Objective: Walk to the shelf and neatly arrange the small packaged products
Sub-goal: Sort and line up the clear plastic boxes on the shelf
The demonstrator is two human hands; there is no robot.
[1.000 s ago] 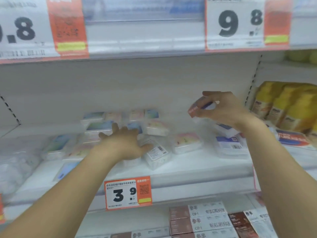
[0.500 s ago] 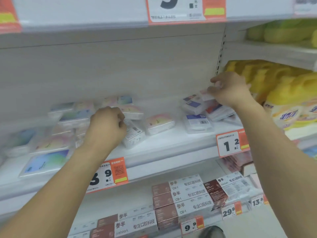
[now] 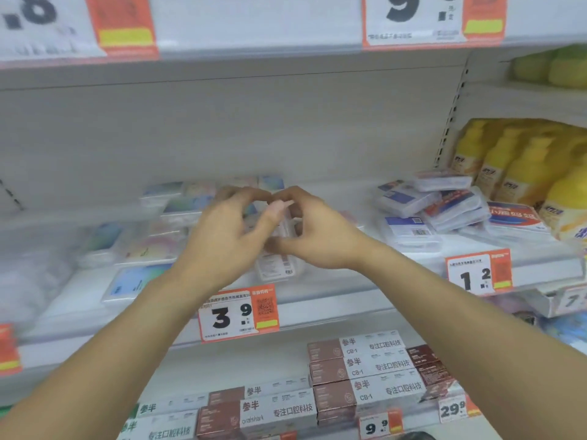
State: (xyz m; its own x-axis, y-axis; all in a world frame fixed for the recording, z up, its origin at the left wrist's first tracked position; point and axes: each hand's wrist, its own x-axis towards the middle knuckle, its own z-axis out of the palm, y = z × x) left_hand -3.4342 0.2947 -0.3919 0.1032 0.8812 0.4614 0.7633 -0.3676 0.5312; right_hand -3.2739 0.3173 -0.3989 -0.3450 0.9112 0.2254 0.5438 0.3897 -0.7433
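Note:
On the white shelf lie small clear packs. My left hand and my right hand meet over the middle of the shelf. Their curled fingers close from both sides round one small clear pack, which is blurred and mostly hidden. Just under the hands a barcode-labelled pack lies on the shelf. Pastel-coloured packs lie loosely in rows to the left. A jumbled heap of blue-labelled packs sits to the right.
Yellow bottles stand at the right end of the shelf. Price tags reading 3.9 and 1.2 hang on the shelf's front rail. Brown-and-white boxes are stacked on the shelf below. Another shelf edge runs overhead.
My right hand has left the blue-labelled heap on the right and moved left to meet my left hand at the middle. The view has swung back to the left.

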